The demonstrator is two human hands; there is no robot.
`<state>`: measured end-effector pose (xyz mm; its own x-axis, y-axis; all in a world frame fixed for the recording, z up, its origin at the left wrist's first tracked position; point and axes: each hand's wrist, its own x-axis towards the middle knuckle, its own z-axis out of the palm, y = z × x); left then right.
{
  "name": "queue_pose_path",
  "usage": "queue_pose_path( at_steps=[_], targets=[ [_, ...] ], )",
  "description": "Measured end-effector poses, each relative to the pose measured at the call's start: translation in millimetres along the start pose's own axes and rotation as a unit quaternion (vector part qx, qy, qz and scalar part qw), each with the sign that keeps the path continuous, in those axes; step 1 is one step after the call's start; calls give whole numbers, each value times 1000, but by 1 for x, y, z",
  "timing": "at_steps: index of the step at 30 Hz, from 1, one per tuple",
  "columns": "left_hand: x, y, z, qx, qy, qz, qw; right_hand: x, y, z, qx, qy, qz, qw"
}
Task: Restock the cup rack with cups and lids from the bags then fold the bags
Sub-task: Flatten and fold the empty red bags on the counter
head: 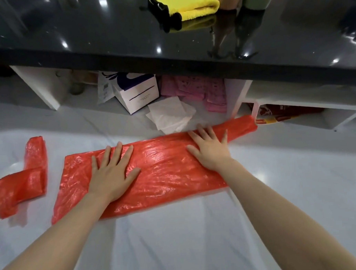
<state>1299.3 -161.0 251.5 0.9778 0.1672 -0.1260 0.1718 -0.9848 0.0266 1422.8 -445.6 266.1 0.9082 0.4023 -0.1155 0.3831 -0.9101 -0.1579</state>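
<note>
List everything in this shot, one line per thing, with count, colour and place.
flattened plastic bag: 1, red, centre of the white surface
folded plastic bag: 1, red, left, apart from the first
white box with dark blue print: 1, under the counter
white paper sheets: a few, before the box
pink plastic bags: a pile, under the counter
yellow cloth: 1, on the glossy black counter
left hand: flat on the flattened bag
right hand: flat on it, further right

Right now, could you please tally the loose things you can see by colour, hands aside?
Red: 2, the red bag under both hands and the folded red bag
Yellow: 1, the yellow cloth
White: 2, the white box and the white paper sheets
Pink: 1, the pink bag stack
Total: 6
</note>
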Motion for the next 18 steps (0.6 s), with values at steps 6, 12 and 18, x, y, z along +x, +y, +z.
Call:
queue_pose_path(
  at_steps=[6,12,18],
  targets=[
    [0,0,-1,0,-7,2,1000,3,24,4,14,19,33,999],
    [-2,-1,-2,-1,-13,9,1000,-4,55,-5,61,43,77,994],
    [-13,1,-2,-2,-11,17,1000,-18,48,-21,98,73,90,988]
  ],
)
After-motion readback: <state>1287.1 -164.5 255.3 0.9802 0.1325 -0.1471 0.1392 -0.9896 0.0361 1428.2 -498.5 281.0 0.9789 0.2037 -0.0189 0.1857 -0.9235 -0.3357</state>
